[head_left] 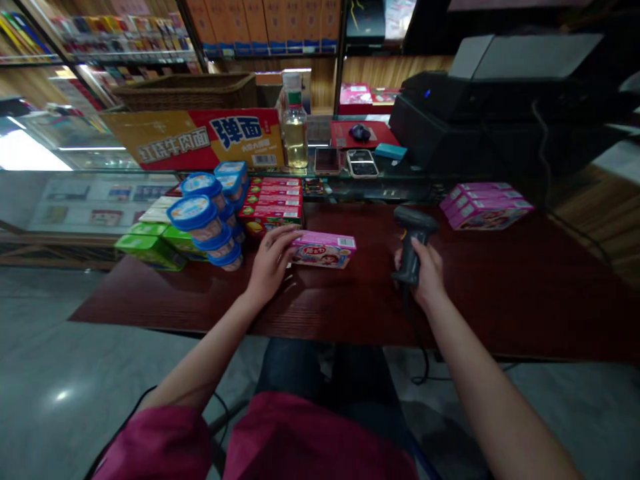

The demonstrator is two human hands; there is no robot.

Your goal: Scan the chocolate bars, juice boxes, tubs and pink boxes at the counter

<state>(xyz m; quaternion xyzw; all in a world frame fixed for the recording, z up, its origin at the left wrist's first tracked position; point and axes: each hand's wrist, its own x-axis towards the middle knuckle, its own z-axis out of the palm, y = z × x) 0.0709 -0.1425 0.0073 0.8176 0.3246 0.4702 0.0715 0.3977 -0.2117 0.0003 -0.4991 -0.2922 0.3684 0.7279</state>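
Note:
My left hand (pixel 273 261) is closed around the left end of a pink snack box (pixel 324 251), whose barcode shows on its top at the right. In my right hand (pixel 428 270) is a black handheld barcode scanner (pixel 411 248), gripped by its handle with the head up. Its cord drops over the table's front edge. Just behind my left hand sit stacked red boxes (pixel 273 203). Left of them stand piles of blue-lidded tubs (pixel 197 217). More pink boxes (pixel 485 205) are grouped at the right, apart from the scanner.
Green boxes (pixel 155 245) lie at the left of the dark wooden table (pixel 350 307). Behind are a noodle carton (pixel 200 140), a bottle (pixel 296 130), two phones, including a white one (pixel 362 163), and a mouse (pixel 359 133). A black printer (pixel 495 100) stands back right.

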